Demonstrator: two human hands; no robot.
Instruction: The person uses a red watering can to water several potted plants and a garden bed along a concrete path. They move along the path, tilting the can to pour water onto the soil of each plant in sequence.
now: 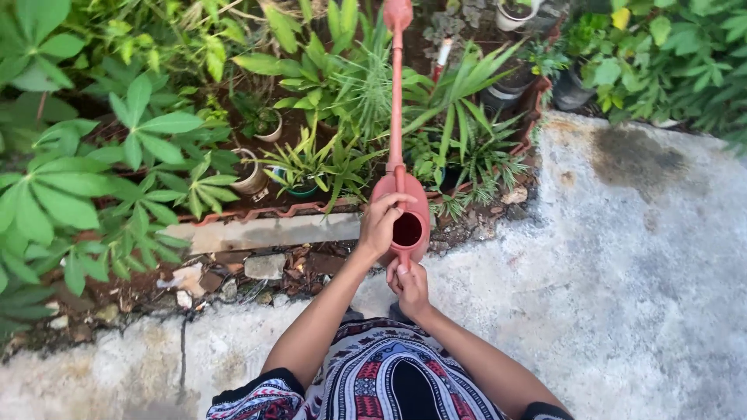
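Currently left hand [381, 225] gripping watering can [408, 222] body, right hand [410, 288] clasping rear handle, spout reaching over potted plants [303, 167] beyond garden bed edge [264, 231]. Risk: overtilting, water spilling from open filler hole.

Concrete ground [622, 272] beside planted bed [311, 140]

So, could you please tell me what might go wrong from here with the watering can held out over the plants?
1. The left hand only steadies the red watering can at its open top, so water could slop out there.
2. The right hand alone grips the handle; the can might twist.
3. The long spout hangs close over the small potted plants and could knock them.
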